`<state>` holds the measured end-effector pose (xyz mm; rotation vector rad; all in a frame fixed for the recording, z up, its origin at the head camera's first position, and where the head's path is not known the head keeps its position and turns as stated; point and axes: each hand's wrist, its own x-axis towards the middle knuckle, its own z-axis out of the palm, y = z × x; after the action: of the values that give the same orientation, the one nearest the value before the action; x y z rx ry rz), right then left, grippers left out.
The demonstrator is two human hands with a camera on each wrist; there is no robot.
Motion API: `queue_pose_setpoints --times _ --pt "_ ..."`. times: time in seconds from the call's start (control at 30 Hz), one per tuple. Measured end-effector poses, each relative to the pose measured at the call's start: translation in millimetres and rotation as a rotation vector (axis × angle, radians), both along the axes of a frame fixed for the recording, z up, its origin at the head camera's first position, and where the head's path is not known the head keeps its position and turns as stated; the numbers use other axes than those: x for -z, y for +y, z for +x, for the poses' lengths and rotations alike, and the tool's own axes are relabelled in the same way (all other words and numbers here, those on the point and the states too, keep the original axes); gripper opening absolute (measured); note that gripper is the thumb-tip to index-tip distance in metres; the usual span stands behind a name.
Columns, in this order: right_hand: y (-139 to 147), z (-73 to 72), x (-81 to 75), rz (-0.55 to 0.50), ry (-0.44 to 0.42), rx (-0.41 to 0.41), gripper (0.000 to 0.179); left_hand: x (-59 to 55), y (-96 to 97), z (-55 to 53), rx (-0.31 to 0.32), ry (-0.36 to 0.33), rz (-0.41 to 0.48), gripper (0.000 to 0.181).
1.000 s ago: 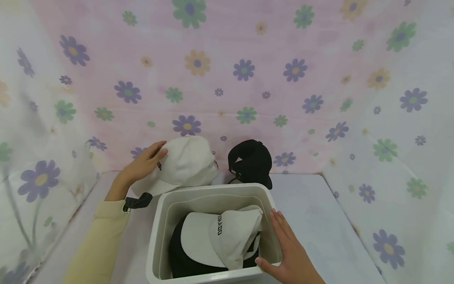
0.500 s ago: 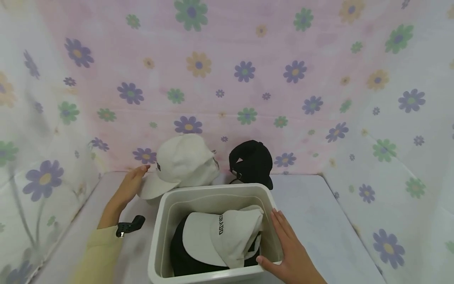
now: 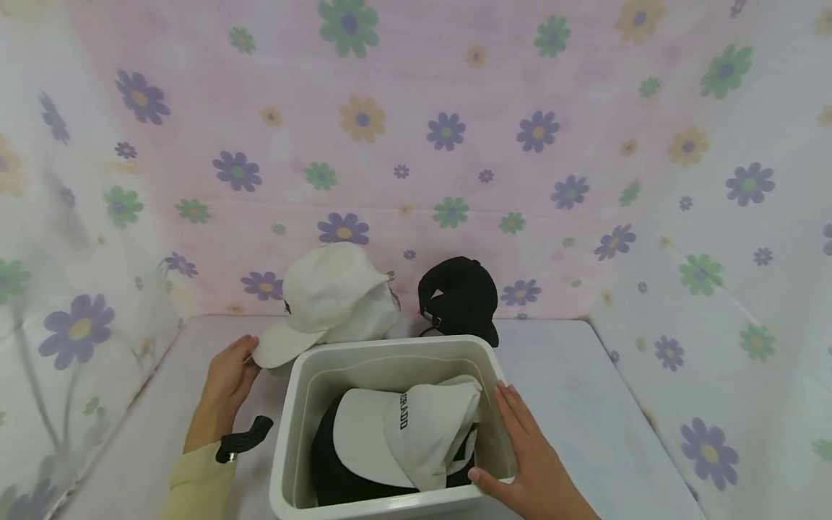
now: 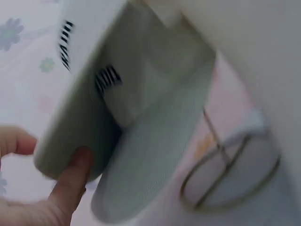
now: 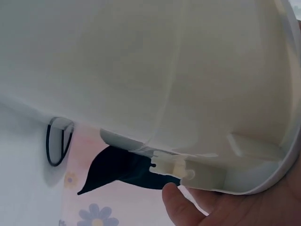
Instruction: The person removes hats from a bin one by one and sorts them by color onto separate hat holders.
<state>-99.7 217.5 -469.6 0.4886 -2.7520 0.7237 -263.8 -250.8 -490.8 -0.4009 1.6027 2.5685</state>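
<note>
A white cap (image 3: 331, 296) stands at the back left. My left hand (image 3: 227, 379) is at the tip of its brim, and in the left wrist view the thumb (image 4: 80, 165) and a finger pinch the upper brim. A second pale brim (image 4: 146, 155) with dark lettering shows beneath it. My right hand (image 3: 536, 458) rests on the right rim of a white plastic bin (image 3: 279, 462), fingers straight along the side and thumb at the front corner. Inside the bin, a white cap (image 3: 422, 433) with dark lettering lies on a black one (image 3: 351, 491).
A black cap (image 3: 461, 296) stands behind the bin, beside the white one. A flowered cloth (image 3: 416, 130) hangs at the back and sides of the white table (image 3: 578, 404). A thin wire-like loop (image 4: 230, 174) shows in the left wrist view.
My left hand has come down and toward me from the white cap's crown to its brim tip. The cap has shifted slightly. My right hand has stayed on the bin.
</note>
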Motion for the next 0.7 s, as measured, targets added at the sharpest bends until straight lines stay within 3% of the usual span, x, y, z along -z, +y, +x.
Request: queue_pose_setpoints --times 0.1,0.17,0.27,0.4,0.53,0.7 --pt "3.5 -0.1 -3.7 0.032 -0.047 -0.022 0.107 1.9 -1.0 2.4 -0.009 -0.015 0.295 0.029" --pt "6.4 -0.7 -9.7 0.066 -0.107 -0.055 0.106 2.3 -0.5 2.6 0.005 -0.025 0.384 0.021" --pt "7.7 -4.1 -30.6 0.121 -0.263 -0.122 0.105 4.4 -0.2 1.3 0.050 0.011 0.375 0.019" --pt "2.4 -19.8 -72.5 0.215 -0.426 -0.248 0.101 5.0 2.3 -0.1 0.099 0.066 0.331 0.023" --pt "-17.7 -53.7 -107.4 0.236 -0.444 -0.436 0.086 2.4 10.6 -3.0 0.091 0.017 0.288 0.040" --pt "-55.1 -110.7 -122.9 0.055 -0.384 -0.614 0.067 -1.4 23.6 -7.1 0.053 -0.040 0.225 0.063"
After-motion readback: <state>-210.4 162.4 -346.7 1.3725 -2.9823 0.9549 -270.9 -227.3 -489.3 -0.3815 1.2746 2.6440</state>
